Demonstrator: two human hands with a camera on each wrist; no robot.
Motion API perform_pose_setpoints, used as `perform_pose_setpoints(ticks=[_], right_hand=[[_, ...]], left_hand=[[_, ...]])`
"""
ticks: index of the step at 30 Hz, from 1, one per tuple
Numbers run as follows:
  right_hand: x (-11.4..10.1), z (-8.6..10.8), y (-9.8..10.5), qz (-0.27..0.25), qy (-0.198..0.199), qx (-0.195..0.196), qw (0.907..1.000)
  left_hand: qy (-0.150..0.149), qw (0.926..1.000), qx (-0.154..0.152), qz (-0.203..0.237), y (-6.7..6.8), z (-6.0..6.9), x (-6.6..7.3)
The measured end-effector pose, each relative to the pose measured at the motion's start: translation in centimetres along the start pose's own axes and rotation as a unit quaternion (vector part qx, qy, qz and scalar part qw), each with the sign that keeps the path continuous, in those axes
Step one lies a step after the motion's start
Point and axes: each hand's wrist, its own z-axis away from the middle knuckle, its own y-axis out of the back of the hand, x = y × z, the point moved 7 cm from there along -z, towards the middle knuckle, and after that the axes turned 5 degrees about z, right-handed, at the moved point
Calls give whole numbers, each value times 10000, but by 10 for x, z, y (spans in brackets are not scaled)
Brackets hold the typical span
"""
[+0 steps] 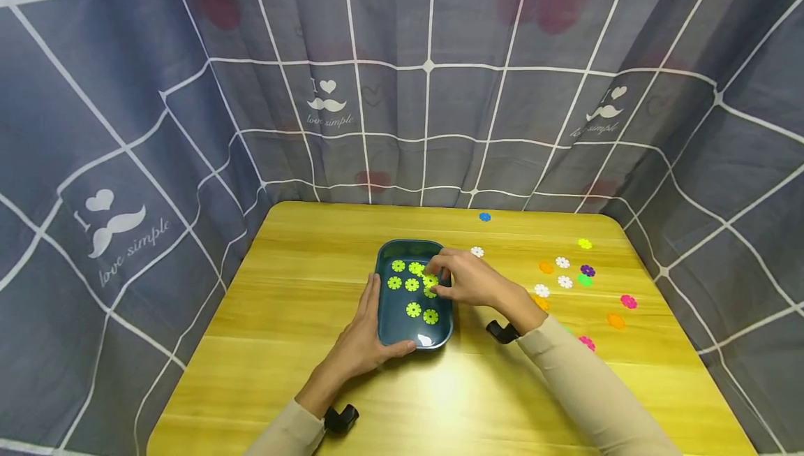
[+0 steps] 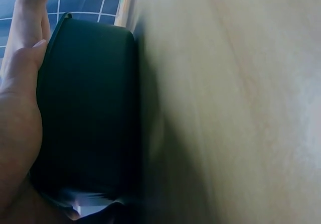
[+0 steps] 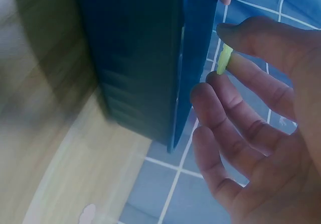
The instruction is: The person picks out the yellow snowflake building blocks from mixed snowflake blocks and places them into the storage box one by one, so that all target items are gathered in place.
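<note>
A dark blue-green tray (image 1: pixel 394 327) stands on the wooden table, with several yellow-green flower-shaped discs (image 1: pixel 411 285) lying inside. My left hand (image 1: pixel 359 344) holds the tray at its near left corner, fingers along the left wall and thumb at the near rim. The tray's outer wall (image 2: pixel 90 103) fills much of the left wrist view. Over the tray's right side is my right hand (image 1: pixel 471 280). Between thumb and index finger it pinches one yellow-green flower-shaped disc (image 3: pixel 224 59), seen edge-on in the right wrist view; the other fingers are loosely bent.
Loose flower discs lie scattered on the table's right side: white (image 1: pixel 541 291), orange (image 1: pixel 616 320), pink (image 1: pixel 629 302), purple (image 1: pixel 587 270), green (image 1: pixel 585 280) and yellow-green (image 1: pixel 585 243). A blue disc (image 1: pixel 485 217) lies near the far edge. A grey checked curtain (image 1: pixel 389 107) surrounds the table (image 1: pixel 301 260).
</note>
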Motion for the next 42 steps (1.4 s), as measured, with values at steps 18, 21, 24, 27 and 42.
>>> perform_pose_setpoints(ticks=[18, 21, 24, 27, 42], right_hand=[[-22, -24, -7, -67, 422, -347, 9985], [-26, -28, -8, -60, 408, -410, 9983], [-29, -32, -11, -110, 420, -489, 9979], [-30, -35, -14, -179, 419, -550, 9974], [-42, -44, -21, -38, 475, -584, 9972]], left_hand=[[-82, 9994, -195, 264, 1, 0, 2], [-76, 9991, -204, 352, 3, -1, 2], [-55, 9991, -210, 372, 3, 0, 1], [-26, 9991, -224, 357, 3, 0, 0], [-21, 9990, -218, 391, 3, 1, 3]])
